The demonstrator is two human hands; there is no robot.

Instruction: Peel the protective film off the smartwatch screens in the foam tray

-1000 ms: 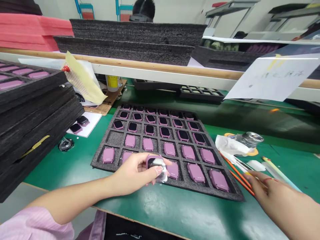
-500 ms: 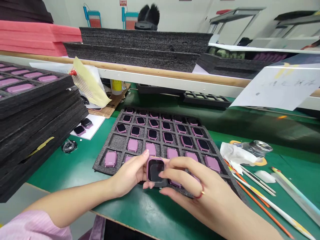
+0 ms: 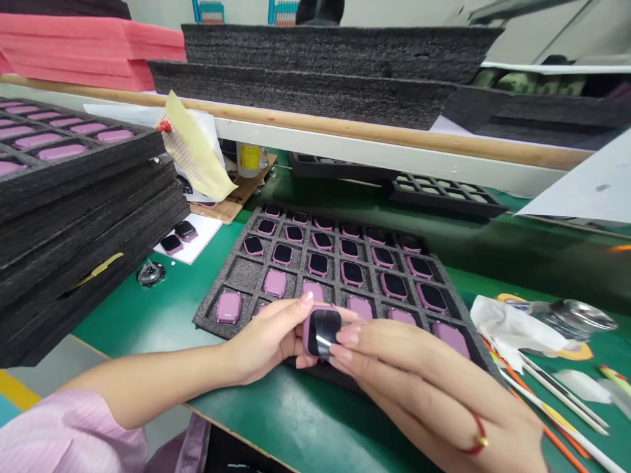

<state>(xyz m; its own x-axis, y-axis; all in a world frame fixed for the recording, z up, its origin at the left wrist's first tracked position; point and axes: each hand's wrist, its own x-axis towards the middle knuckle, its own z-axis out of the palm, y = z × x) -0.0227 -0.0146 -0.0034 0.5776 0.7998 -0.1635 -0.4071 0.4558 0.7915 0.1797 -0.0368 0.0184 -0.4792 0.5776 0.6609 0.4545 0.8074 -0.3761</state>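
My left hand point(image 3: 276, 332) grips a purple smartwatch case point(image 3: 306, 338) by its left side, black screen up, above the near rows of the foam tray. The fingers of my right hand point(image 3: 414, 374) are pressed together at the screen's right edge. What looks like a clear film point(image 3: 325, 349) lies over the lower screen, with a pale glare, and runs to those fingertips; its exact outline is hard to make out. Below, the black foam tray point(image 3: 245, 270) holds watch cases in compartments: the far rows show black screens, the near rows purple backs. My hands hide some near compartments.
Foam trays point(image 3: 89, 217) are stacked at the left, the top one filled with purple cases. Two watches point(image 3: 178, 238) lie on white paper. At the right are a metal-topped jar point(image 3: 582, 318), white tissue point(image 3: 513, 325) and several thin sticks. A wooden-edged shelf point(image 3: 345, 125) spans the back.
The view has shifted, so the scene sits differently in frame. My right fingers have gone from spread over the screen to pressed together at its right edge. My left hand keeps its hold.
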